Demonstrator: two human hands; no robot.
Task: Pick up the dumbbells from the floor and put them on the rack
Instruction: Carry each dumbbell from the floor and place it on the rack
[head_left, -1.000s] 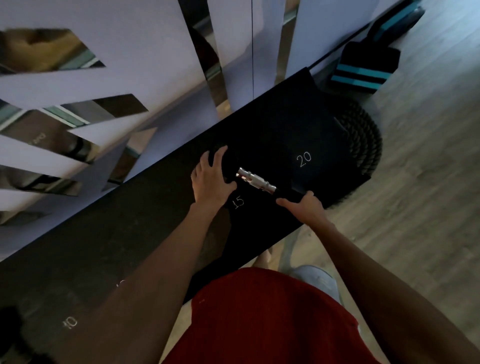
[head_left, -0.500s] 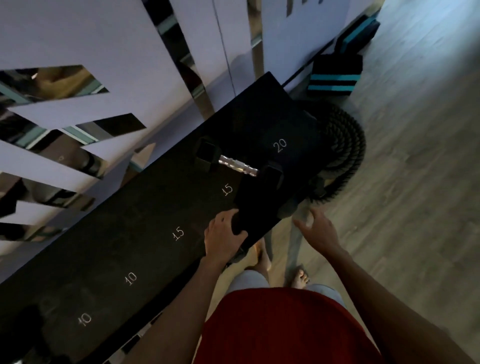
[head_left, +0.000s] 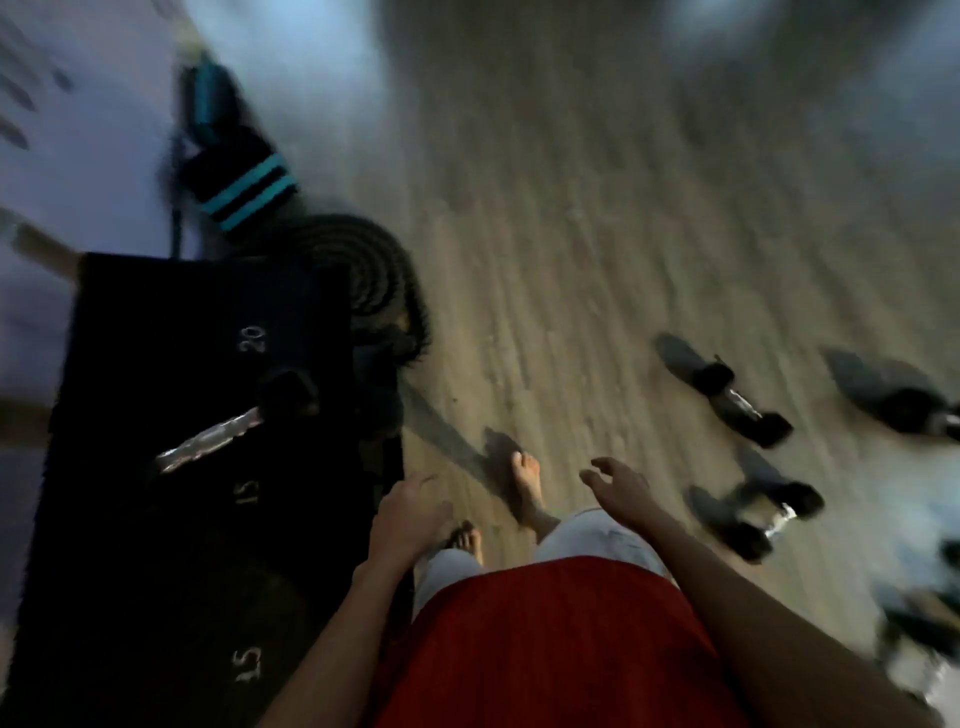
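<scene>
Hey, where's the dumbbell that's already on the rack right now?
In the head view the dumbbell lies at left on the black rack, between its 20 and 15 marks, up-left of the left hand.

Open floor (head_left: 571, 234) ahead; dumbbells (head_left: 735, 402), seemingly three, lie right.

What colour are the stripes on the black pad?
Teal, on the pad, seen in the head view.

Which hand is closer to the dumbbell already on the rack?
Left. The left hand is beside the rack edge, near the dumbbell; the right hand is farther off, over the floor.
</scene>
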